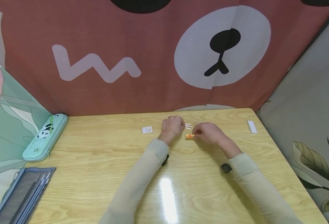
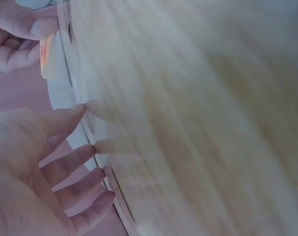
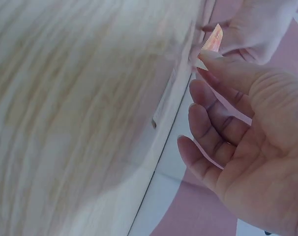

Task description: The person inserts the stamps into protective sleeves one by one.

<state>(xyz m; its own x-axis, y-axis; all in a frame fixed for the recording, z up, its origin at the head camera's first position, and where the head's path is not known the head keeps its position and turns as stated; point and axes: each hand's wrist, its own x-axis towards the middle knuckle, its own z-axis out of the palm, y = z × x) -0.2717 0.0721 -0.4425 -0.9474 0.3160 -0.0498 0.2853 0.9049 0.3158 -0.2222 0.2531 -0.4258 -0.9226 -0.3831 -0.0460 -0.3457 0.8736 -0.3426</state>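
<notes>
In my right hand (image 1: 209, 133), thumb and index finger pinch a small orange sachet (image 1: 190, 136) with red print. Its serrated edge shows in the right wrist view, where the other fingers curl loosely below. My left hand (image 1: 173, 125) is a little to the left, low over the table. Its thumb and index fingertips come together at the near ends of a few thin whitish sticks (image 1: 188, 125), which point toward the right hand. The left wrist view shows its other fingertips resting at the tabletop. A small white printed card (image 1: 147, 129) lies left of that hand.
A white block (image 1: 252, 127) lies near the table's right edge. A mint pencil case (image 1: 45, 137) with a panda stands at the left edge, and a dark mesh pouch (image 1: 27, 194) with long thin items lies nearer. A red patterned curtain (image 1: 153, 93) hangs behind the wooden table (image 1: 97, 161).
</notes>
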